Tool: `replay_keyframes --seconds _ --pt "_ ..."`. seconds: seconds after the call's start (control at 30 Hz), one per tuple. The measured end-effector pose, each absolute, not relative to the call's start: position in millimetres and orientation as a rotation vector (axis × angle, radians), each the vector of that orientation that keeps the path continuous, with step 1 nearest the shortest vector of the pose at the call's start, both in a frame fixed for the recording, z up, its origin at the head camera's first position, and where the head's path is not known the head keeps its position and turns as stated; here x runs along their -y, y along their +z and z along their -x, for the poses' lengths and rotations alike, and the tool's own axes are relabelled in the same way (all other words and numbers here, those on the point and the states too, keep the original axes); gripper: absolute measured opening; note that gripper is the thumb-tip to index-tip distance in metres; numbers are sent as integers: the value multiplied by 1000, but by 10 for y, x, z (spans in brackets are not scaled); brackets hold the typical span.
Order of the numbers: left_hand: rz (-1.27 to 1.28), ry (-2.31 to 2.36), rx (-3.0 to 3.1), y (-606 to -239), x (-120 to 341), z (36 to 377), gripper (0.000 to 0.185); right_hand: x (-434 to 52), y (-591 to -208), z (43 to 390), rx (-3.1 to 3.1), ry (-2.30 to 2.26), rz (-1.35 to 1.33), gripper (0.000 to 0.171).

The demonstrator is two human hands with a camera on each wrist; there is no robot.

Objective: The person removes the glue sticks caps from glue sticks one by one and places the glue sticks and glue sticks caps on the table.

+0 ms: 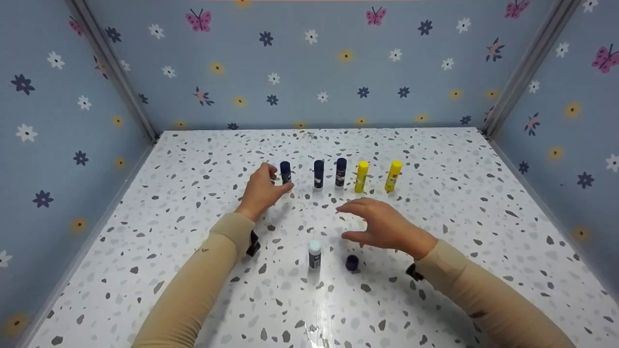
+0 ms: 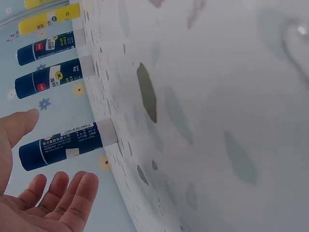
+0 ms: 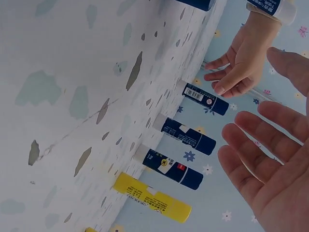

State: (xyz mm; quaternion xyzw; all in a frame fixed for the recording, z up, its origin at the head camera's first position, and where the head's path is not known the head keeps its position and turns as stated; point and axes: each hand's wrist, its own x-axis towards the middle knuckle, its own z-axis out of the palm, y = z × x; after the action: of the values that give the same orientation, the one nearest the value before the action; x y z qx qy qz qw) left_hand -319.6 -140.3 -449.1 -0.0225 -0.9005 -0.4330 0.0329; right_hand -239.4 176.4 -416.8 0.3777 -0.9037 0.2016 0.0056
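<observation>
The left hand [image 1: 261,189] sits beside the leftmost navy stick [image 1: 285,172] of an upright row, at about 11 o'clock from table centre. In the left wrist view its fingers [image 2: 72,193] are spread and loosely bent around that stick [image 2: 63,145] with air between skin and tube, so the hand is apart and grips nothing. The right hand [image 1: 382,224] hovers near centre, palm down, fingers [image 3: 260,140] straight and parted, holding nothing.

The row runs toward 1 o'clock: a second navy stick [image 1: 318,173], a third [image 1: 341,171], then two yellow sticks [image 1: 361,176] [image 1: 392,176]. At 6 o'clock from the row an uncapped stick [image 1: 314,254] stands alone, its loose navy cap [image 1: 352,262] just beside it at 3 o'clock.

The step in hand looks like seeing to the end stick. To do it well, I would close thumb and fingers low on the barrel, not on the cap, and move it straight up or down so it does not tip; the neighbour at 3 o'clock stands near enough that a sideways sweep could knock it. The right hand is best kept above the open stick, clear of its top.

The table [image 1: 459,203] is glossy white with grey terrazzo flecks and shows glare near its front, so it looks slick under narrow bases. Blue walls [image 1: 309,72] printed with flowers and butterflies close it in on three sides, with metal strips in the corners
</observation>
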Motion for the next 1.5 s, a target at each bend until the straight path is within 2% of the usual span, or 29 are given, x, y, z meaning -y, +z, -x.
replay_keyframes --seconds 0.23,0.47,0.87,1.1,1.5 --pt "55 -1275 2846 -4531 1372 3312 59 -1777 -4162 2377 2824 668 -1151 58" --pt "19 -1291 2844 -4576 1308 3406 41 -1783 -4168 2393 2833 679 -1125 58" --pt "-2 -1386 2808 -4595 1263 3457 32 -1793 -4124 2435 2803 689 -1128 60" --pt "8 -1382 2821 -4591 1266 3447 34 -1819 -4107 2501 2810 685 -1091 60" --pt "97 -1343 2832 -4522 1336 3389 27 -1887 -4038 2617 2762 751 -1036 57"
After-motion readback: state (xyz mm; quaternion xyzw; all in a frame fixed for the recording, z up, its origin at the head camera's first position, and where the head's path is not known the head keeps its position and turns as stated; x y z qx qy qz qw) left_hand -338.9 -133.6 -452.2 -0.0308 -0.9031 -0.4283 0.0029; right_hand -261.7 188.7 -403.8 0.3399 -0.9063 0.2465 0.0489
